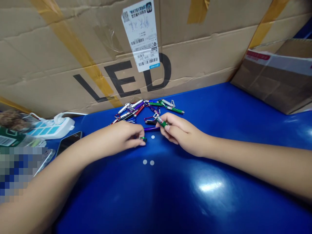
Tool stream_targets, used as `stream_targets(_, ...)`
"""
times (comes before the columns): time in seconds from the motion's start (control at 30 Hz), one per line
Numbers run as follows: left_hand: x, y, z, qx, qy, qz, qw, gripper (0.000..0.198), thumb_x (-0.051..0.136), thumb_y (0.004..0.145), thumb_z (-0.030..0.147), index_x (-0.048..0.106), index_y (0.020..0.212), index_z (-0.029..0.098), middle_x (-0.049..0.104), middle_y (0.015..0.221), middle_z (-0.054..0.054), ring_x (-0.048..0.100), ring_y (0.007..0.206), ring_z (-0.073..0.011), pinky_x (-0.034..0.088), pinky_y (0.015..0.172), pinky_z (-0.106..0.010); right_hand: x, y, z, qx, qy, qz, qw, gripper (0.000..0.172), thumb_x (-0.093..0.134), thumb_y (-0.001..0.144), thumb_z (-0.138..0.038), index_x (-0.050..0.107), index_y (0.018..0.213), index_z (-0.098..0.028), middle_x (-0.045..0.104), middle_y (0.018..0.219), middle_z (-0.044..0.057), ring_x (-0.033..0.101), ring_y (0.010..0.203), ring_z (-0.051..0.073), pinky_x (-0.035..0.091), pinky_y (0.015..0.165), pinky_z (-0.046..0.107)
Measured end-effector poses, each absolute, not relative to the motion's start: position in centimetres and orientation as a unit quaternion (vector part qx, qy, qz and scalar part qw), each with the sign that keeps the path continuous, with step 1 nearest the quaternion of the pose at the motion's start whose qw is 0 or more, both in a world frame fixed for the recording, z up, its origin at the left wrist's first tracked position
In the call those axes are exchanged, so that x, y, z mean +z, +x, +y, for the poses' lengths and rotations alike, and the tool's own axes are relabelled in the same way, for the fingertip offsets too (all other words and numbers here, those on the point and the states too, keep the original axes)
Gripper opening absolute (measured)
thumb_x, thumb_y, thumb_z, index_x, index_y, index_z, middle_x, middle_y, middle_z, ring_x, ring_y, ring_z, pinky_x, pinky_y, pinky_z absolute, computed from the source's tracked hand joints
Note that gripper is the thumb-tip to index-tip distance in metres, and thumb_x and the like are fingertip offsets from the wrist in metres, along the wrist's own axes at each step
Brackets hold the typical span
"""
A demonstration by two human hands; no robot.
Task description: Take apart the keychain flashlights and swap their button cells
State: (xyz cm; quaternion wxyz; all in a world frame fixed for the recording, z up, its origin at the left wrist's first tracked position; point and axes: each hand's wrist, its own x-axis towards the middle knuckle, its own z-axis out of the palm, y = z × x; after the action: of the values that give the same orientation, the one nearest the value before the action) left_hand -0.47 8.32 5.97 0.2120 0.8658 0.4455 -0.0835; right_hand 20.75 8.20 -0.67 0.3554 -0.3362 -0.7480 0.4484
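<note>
My right hand (pixel 180 131) is closed around a green metal penlight (pixel 161 121) with a silver clip at its upper end. Between the thumb and fingers of my left hand (pixel 126 135) is a small green piece, cap-like (pixel 143 139), mostly covered by the fingertips. A small pale round disc (pixel 153 137) lies on the blue table between both hands. Nearer to me are two more such discs (pixel 145 162), side by side. Behind the hands is a pile of similar penlights (pixel 138 110) in silver, purple, red and green, with clips attached. A purple penlight (pixel 151 129) lies just behind the first disc.
A large cardboard box (pixel 195 52) marked LED stands along the back of the blue table (pixel 170 195). On the right is an open carton (pixel 273 78). At left are a white power strip (pixel 52 126), a dark phone (pixel 69 141) and a green package (pixel 12 138).
</note>
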Motion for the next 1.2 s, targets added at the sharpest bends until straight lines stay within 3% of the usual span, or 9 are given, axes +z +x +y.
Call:
stream_targets(0.1,5.4,0.1,8.3,0.050,0.862,0.465,0.197,0.016,0.060,0.086,0.032,0.060,0.078,0.018,0.061,0.058,0.006,0.054,0.051,-0.0083,0.038,0.054,-0.019,-0.5,20.6,8.1,0.409,-0.364,-0.752,0.368,0.006,0.043,0.085,-0.024,0.047,0.085,-0.020,0.051,0.077,-0.001,0.045,0.069,0.013,0.036,0.063,0.027)
stream_targets(0.27,4.3,1.2,7.7,0.190,0.861,0.454,0.133,0.014,0.065,0.081,0.029,0.064,0.074,0.017,0.062,0.061,0.005,0.052,0.053,-0.0077,0.036,0.054,-0.020,-0.5,20.6,8.4,0.317,-0.351,-0.812,0.343,0.018,0.050,0.087,-0.036,0.047,0.082,-0.019,0.053,0.075,-0.001,0.046,0.066,0.012,0.034,0.060,0.024)
stream_targets(0.37,4.2,1.2,7.7,0.177,0.824,0.468,0.265,0.018,0.064,0.083,0.035,0.062,0.081,0.017,0.063,0.066,0.003,0.054,0.054,-0.0082,0.039,0.053,-0.019,-0.6,20.8,8.7,0.280,-0.330,-0.834,0.342,0.017,0.047,0.090,-0.030,0.045,0.077,-0.019,0.053,0.072,-0.001,0.046,0.063,0.011,0.032,0.058,0.023)
stream_targets(0.53,4.1,0.6,8.1,0.063,0.716,0.415,0.559,0.036,0.036,0.096,0.044,0.057,0.096,0.016,0.067,0.080,-0.004,0.054,0.051,-0.0083,0.033,0.041,-0.018,-0.7,21.1,9.1,0.254,-0.286,-0.850,0.363,0.013,0.046,0.090,-0.024,0.044,0.079,-0.020,0.051,0.070,-0.003,0.044,0.059,0.010,0.032,0.056,0.022)
stream_targets(0.73,2.6,1.0,8.1,0.112,0.662,0.380,0.636,0.034,0.026,0.099,0.038,0.035,0.073,0.019,0.040,0.061,0.006,0.033,0.046,-0.0055,0.028,0.043,-0.018,-0.7,21.1,9.1,0.227,-0.294,-0.855,0.362,0.014,0.046,0.090,-0.023,0.040,0.078,-0.021,0.051,0.070,-0.003,0.042,0.057,0.010,0.032,0.055,0.022)
stream_targets(0.87,1.9,0.9,8.0,0.122,0.621,0.350,0.691,0.034,0.027,0.099,0.039,0.033,0.071,0.020,0.032,0.061,0.007,0.021,0.045,-0.0056,0.019,0.041,-0.020,-0.7,21.2,9.0,0.212,-0.299,-0.866,0.341,0.010,0.045,0.088,-0.020,0.042,0.079,-0.021,0.054,0.071,-0.002,0.046,0.059,0.011,0.033,0.056,0.023)
stream_targets(1.07,1.3,1.0,7.8,0.148,0.635,0.344,0.676,0.035,0.030,0.098,0.043,0.033,0.071,0.020,0.027,0.061,0.008,0.019,0.046,-0.0064,0.018,0.042,-0.021,-0.6,21.5,9.1,0.200,-0.273,-0.879,0.337,0.006,0.044,0.088,-0.019,0.044,0.081,-0.021,0.059,0.075,0.001,0.053,0.064,0.013,0.036,0.057,0.023)
stream_targets(1.2,1.5,1.5,7.8,0.180,0.727,0.393,0.533,0.031,0.029,0.097,0.039,0.036,0.074,0.020,0.032,0.062,0.006,0.028,0.051,-0.0085,0.026,0.047,-0.023,-0.5,21.3,8.9,0.186,-0.312,-0.878,0.312,0.003,0.043,0.088,-0.022,0.046,0.089,-0.020,0.063,0.082,0.004,0.059,0.070,0.015,0.039,0.060,0.025)
